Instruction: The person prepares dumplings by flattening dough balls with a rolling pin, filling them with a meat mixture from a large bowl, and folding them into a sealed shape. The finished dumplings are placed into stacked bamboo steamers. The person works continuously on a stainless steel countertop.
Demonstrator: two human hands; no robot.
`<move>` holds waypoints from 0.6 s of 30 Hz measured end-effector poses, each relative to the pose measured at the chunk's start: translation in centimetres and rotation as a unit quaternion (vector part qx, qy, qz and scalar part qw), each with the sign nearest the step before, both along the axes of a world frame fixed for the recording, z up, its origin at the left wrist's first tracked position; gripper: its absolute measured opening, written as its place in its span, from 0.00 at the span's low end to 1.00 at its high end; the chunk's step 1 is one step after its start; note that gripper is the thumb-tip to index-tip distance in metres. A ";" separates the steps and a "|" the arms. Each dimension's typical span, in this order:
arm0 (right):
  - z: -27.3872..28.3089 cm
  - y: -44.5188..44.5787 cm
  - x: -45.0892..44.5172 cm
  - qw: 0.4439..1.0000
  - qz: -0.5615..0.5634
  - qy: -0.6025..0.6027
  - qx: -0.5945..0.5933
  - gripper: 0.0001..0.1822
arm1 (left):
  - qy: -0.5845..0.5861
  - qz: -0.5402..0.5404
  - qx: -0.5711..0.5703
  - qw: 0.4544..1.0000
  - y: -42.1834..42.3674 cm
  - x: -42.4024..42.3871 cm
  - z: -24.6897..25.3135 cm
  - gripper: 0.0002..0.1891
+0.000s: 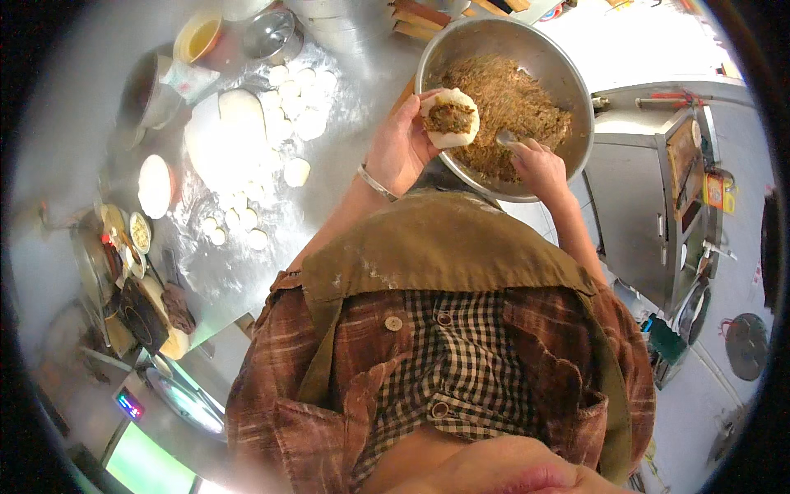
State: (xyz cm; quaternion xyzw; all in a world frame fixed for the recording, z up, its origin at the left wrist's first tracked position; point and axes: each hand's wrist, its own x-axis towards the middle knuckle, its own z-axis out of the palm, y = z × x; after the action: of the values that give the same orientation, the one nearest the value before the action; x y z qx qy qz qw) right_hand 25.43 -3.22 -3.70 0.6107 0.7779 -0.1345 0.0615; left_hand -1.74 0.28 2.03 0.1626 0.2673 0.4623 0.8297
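Observation:
On the palm and fingers of my left hand point(398, 145) lies a round dough wrapper point(458, 141) with brown minced filling point(449, 118) heaped across its middle. The wrapper is held over the left rim of a large steel bowl point(577, 74). My right hand point(538, 165) grips a metal spoon point(506, 137), whose tip rests at the filling mixture point(487, 80) inside the bowl. More of that mixture spreads over the bowl's bottom and sides.
To the left, a floured steel table point(241, 278) carries several flattened dough rounds point(308, 123), small dough pieces point(248, 219) and a large dough mass point(228, 142). A steel pot point(271, 37) and a yellow bowl point(199, 37) stand farther back. A steel cabinet point(626, 191) is at right.

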 end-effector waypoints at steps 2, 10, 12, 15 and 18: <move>3.4 1.5 -3.3 0.989 -0.028 0.138 -0.035 0.17 | -0.015 -0.012 0.016 1.000 -0.1 0.2 0.0 0.24; 7.0 1.9 -7.6 0.883 -0.146 0.445 -0.031 0.17 | -0.011 -0.035 0.024 0.999 -0.4 0.5 -0.1 0.24; 6.8 2.0 -7.7 0.878 -0.160 0.451 -0.023 0.15 | -0.010 -0.034 0.033 0.999 -0.5 0.5 -0.2 0.25; 7.0 2.0 -7.9 0.883 -0.170 0.437 -0.014 0.12 | -0.006 -0.034 0.040 0.999 -0.6 0.5 0.0 0.25; 6.5 2.1 -7.5 0.858 -0.151 0.491 -0.010 0.09 | 0.006 -0.034 0.035 0.999 -0.6 0.3 0.0 0.25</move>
State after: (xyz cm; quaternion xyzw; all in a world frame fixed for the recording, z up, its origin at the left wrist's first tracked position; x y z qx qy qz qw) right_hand 17.90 -1.17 2.80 0.5744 0.6043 -0.4325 -0.3433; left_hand -1.48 -0.34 2.02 0.2034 0.2499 0.4424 0.8369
